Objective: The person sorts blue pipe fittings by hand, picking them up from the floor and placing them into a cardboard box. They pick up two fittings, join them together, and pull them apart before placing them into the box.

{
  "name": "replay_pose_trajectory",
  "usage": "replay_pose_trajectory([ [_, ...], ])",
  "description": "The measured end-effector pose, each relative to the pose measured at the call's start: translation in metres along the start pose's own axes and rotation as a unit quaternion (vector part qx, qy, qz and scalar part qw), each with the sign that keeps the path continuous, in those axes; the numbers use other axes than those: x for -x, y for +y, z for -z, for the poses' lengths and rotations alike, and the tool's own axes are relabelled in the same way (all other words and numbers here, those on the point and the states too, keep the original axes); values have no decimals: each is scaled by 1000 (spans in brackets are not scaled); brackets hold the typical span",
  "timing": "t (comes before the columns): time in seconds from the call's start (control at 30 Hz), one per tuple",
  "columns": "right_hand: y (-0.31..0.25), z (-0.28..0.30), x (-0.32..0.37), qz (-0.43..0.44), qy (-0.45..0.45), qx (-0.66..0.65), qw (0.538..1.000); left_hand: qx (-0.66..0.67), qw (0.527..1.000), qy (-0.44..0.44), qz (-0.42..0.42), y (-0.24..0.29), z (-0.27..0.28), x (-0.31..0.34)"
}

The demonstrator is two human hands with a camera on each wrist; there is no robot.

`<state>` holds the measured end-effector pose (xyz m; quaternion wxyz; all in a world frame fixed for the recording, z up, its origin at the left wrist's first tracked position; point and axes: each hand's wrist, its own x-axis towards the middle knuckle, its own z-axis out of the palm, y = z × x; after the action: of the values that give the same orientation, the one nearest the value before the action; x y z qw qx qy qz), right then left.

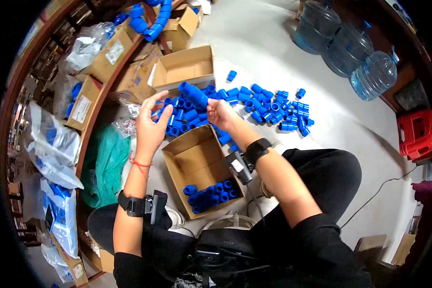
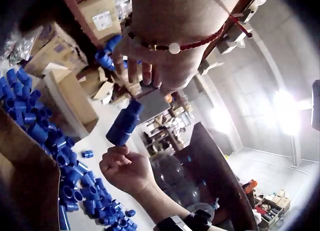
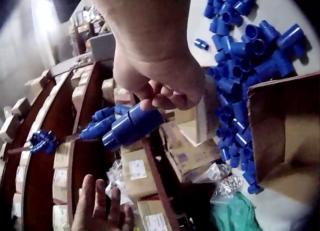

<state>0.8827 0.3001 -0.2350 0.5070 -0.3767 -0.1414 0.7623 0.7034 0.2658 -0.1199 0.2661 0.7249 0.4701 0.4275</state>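
Note:
My right hand [image 1: 221,114] grips one end of a blue plastic pipe fitting [image 1: 195,96], stepped narrower toward its far end. It hangs in the air above a heap of similar blue fittings [image 1: 191,115] on the floor. My left hand [image 1: 151,125] is held up to the left of it, fingers spread and holding nothing. In the left wrist view a gap shows between the left fingers [image 2: 134,71] and the fitting [image 2: 124,123]. An open cardboard box [image 1: 192,156] lies below both hands, with several blue fittings [image 1: 209,197] gathered at its near end.
Behind the heap stands another open cardboard box [image 1: 185,72]. Loose fittings [image 1: 273,108] spread to the right over the floor. Shelving with cartons [image 1: 84,103] and bags runs along the left, above a green bag [image 1: 105,168]. Large water bottles [image 1: 348,50] and a red container [image 1: 417,134] stand right.

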Motion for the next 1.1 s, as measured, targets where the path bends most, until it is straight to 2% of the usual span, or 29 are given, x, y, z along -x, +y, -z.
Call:
replay_pose_trajectory([
  [0.13,-34,-62,42,-3,-103,60,993,-7,999,50,2,30,50,11],
  [0.33,-45,-122,117,-7,-78,156,985,-19,994,96,-40,62,88,30],
  [0.37,-42,-124,128,-8,-93,160,983,4,996,83,-12,62,92,36],
  [0.43,-34,-133,148,-23,-35,124,991,50,996,56,45,61,98,48],
  [0.47,-31,-131,152,-28,-54,125,990,67,994,52,63,64,100,53],
  [0.6,-26,-130,166,-8,-113,174,978,99,994,20,36,51,104,67],
  [0.67,-25,-135,172,24,-116,229,966,190,967,5,170,55,109,71],
  [0.7,-26,-132,171,57,-174,280,942,234,943,-3,235,56,111,73],
  [0.77,-22,-138,177,87,-158,353,918,277,927,2,252,49,111,77],
  [0.83,-18,-134,177,134,-178,411,884,320,910,12,263,35,106,82],
  [0.9,-19,-140,186,178,-165,480,843,304,917,-3,258,29,105,85],
  [0.93,-17,-134,183,252,-194,501,805,313,914,-16,259,27,106,85],
  [0.97,-19,-134,182,314,-203,547,749,323,910,-29,259,26,106,85],
  [1.1,-27,-133,182,389,-201,624,647,370,900,-24,229,25,100,81],
])
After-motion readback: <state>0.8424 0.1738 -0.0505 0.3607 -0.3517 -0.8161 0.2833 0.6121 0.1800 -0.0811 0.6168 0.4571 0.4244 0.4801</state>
